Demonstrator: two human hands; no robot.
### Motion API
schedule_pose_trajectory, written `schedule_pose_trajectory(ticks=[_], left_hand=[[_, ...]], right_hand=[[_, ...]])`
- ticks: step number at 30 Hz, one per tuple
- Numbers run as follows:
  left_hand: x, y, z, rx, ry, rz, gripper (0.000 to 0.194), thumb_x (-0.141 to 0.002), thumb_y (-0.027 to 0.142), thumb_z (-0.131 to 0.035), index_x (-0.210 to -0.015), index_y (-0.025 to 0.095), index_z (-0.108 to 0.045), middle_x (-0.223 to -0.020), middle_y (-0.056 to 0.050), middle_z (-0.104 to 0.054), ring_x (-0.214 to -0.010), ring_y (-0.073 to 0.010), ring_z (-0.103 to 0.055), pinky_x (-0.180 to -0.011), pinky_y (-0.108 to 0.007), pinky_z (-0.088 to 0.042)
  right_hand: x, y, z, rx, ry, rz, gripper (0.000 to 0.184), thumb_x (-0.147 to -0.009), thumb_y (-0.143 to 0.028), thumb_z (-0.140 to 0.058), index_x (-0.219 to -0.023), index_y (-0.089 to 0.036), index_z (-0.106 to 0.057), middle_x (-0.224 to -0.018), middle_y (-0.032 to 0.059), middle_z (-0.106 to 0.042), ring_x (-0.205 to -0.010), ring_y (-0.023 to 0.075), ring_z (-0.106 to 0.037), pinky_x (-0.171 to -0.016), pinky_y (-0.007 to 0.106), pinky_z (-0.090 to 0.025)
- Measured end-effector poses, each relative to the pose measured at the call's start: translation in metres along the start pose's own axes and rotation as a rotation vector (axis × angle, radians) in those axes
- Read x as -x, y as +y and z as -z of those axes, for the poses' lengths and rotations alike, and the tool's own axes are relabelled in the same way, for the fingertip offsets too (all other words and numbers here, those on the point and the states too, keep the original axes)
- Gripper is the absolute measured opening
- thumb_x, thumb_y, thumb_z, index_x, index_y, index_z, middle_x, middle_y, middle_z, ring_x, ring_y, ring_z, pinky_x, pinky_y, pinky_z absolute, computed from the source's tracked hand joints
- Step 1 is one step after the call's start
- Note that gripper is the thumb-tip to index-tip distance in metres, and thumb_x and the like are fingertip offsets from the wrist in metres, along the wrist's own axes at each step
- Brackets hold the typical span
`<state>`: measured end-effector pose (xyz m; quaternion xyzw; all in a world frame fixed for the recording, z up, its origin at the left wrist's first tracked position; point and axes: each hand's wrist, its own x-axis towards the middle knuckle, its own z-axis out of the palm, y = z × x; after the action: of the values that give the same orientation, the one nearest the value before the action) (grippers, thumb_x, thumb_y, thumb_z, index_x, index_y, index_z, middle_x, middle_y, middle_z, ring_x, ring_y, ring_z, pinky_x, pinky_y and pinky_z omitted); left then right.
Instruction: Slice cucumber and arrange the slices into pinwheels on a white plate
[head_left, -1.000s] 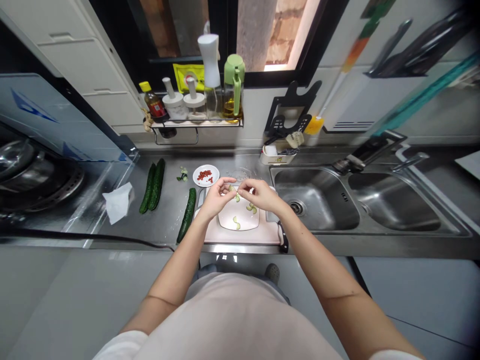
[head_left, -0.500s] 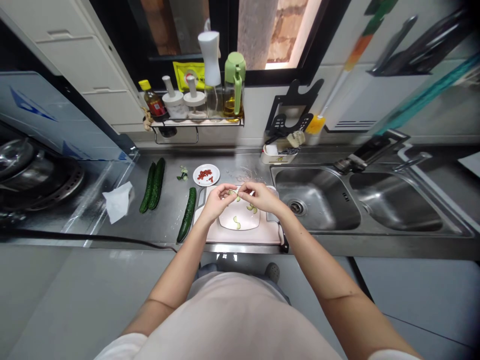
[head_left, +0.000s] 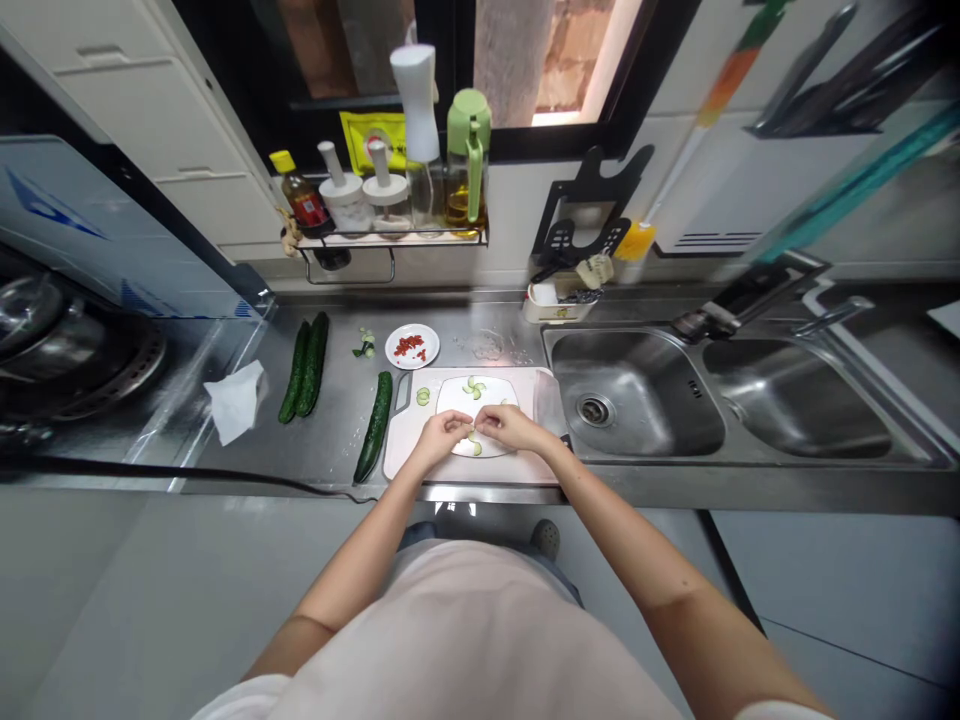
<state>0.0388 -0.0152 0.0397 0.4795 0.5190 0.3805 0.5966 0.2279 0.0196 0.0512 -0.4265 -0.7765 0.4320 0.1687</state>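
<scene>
My left hand (head_left: 442, 437) and my right hand (head_left: 511, 428) meet fingertip to fingertip over the near part of a white plate (head_left: 448, 392). Both are closed in a pinch on a thin cucumber slice (head_left: 475, 446), partly hidden by the fingers. Towards the plate's far edge, several curved cucumber slices (head_left: 474, 387) form a pinwheel. Beneath the plate lies a pale pink cutting board (head_left: 409, 458), with a few round cucumber slices (head_left: 423, 396) at its far left. A whole cucumber (head_left: 373, 428) rests just left of the board.
A small white dish (head_left: 412, 347) of chopped red bits sits behind the board, beside green scraps (head_left: 364, 344). Two more cucumbers (head_left: 304, 368) and a white paper towel (head_left: 236, 402) lie left. A double sink (head_left: 637, 400) is at right. Bottles stand on a wall rack (head_left: 397, 238).
Both hands have come nearer to me, from the plate's far part to its near part. The pinwheel of slices and the round slices on the board now show.
</scene>
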Motion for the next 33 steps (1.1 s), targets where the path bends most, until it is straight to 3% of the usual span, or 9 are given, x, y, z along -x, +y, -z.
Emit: schedule_pose_trajectory(ticks=[4, 8, 16, 20, 33], left_hand=[[-0.004, -0.023, -0.002, -0.07, 0.016, 0.067, 0.018, -0.071, 0.019, -0.067, -0.087, 0.011, -0.067, -0.067, -0.001, -0.065, -0.06, -0.0085, -0.058, -0.06, -0.019, -0.045], [-0.003, -0.031, -0.004, -0.249, 0.018, 0.115, 0.015, -0.074, 0.013, -0.063, -0.088, 0.013, -0.069, -0.071, -0.003, -0.069, -0.065, -0.011, -0.064, -0.066, -0.021, -0.049], [0.002, -0.021, -0.009, -0.631, 0.067, 0.04, 0.02, -0.076, 0.016, -0.062, -0.093, 0.019, -0.071, -0.084, -0.002, -0.072, -0.073, -0.0122, -0.063, -0.072, -0.022, -0.047], [0.006, -0.013, -0.012, -0.747, 0.087, 0.07, 0.022, -0.078, 0.018, -0.058, -0.096, 0.023, -0.071, -0.081, 0.0, -0.071, -0.077, -0.0141, -0.063, -0.073, -0.023, -0.045], [0.007, -0.013, -0.014, -0.818, 0.069, 0.054, 0.015, -0.079, 0.018, -0.057, -0.087, 0.02, -0.07, -0.084, -0.003, -0.071, -0.079, -0.0148, -0.063, -0.074, -0.024, -0.044]], right_hand=[[0.001, 0.007, -0.008, 0.112, -0.059, -0.048, 0.016, -0.081, -0.02, -0.053, -0.085, -0.015, -0.068, -0.07, 0.0004, -0.064, -0.066, 0.0122, -0.053, -0.062, 0.021, -0.036], [0.003, 0.005, -0.011, 0.209, -0.114, -0.08, 0.018, -0.082, -0.018, -0.052, -0.088, -0.015, -0.069, -0.077, 0.0027, -0.067, -0.068, 0.0125, -0.055, -0.061, 0.02, -0.033], [0.001, 0.0, -0.015, 0.349, -0.156, -0.124, 0.018, -0.084, -0.019, -0.052, -0.09, -0.017, -0.069, -0.088, 0.0055, -0.07, -0.075, 0.0139, -0.057, -0.062, 0.021, -0.03], [0.0, 0.002, -0.017, 0.38, -0.153, -0.125, 0.02, -0.085, -0.02, -0.05, -0.089, -0.017, -0.069, -0.09, 0.0055, -0.07, -0.075, 0.0141, -0.057, -0.061, 0.021, -0.03], [0.0, 0.005, -0.022, 0.444, -0.146, -0.089, 0.023, -0.087, -0.022, -0.047, -0.09, -0.018, -0.069, -0.095, 0.0062, -0.069, -0.081, 0.0156, -0.057, -0.065, 0.022, -0.032]])
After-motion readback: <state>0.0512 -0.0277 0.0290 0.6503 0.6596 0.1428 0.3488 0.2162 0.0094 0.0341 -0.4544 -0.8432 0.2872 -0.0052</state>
